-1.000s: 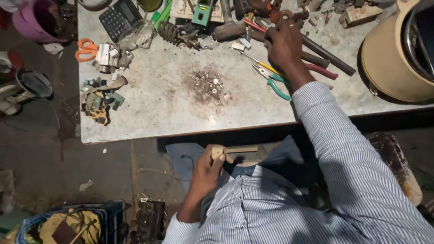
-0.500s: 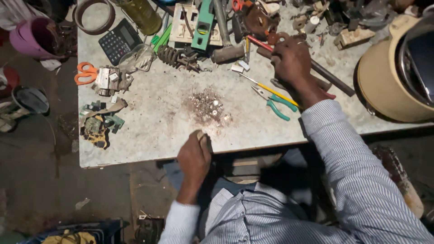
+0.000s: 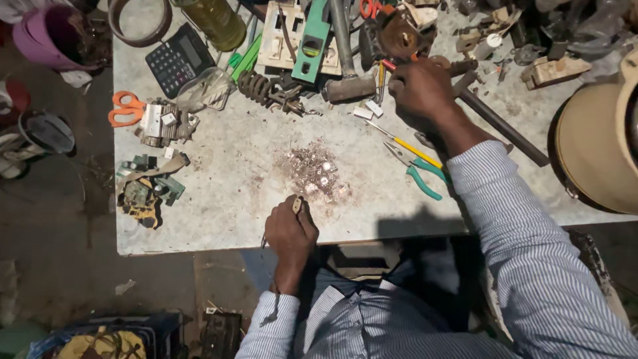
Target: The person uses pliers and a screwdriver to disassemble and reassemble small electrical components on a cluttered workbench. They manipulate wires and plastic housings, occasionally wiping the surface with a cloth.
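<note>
Head view. A small pale part is being pinched between the curled fingers of the left hand at the near edge of the table, just beside a scatter of small metal bits; a thin rod-like piece seems to be projecting below the fist. The right hand is being held closed over a red-handled tool among the clutter at the far side; how much of it is being gripped cannot be told. Judged from this, a picking-up step is in hand: one piece is being steadied while a tool is being fetched. Care is being called for next in bringing the two together. Green-handled pliers and a yellow-handled screwdriver are lying near the right forearm. The grey, stained surface is being crowded by a calculator, orange scissors, a coil spring and a hammer. A dark dirt floor is lying below.
</note>
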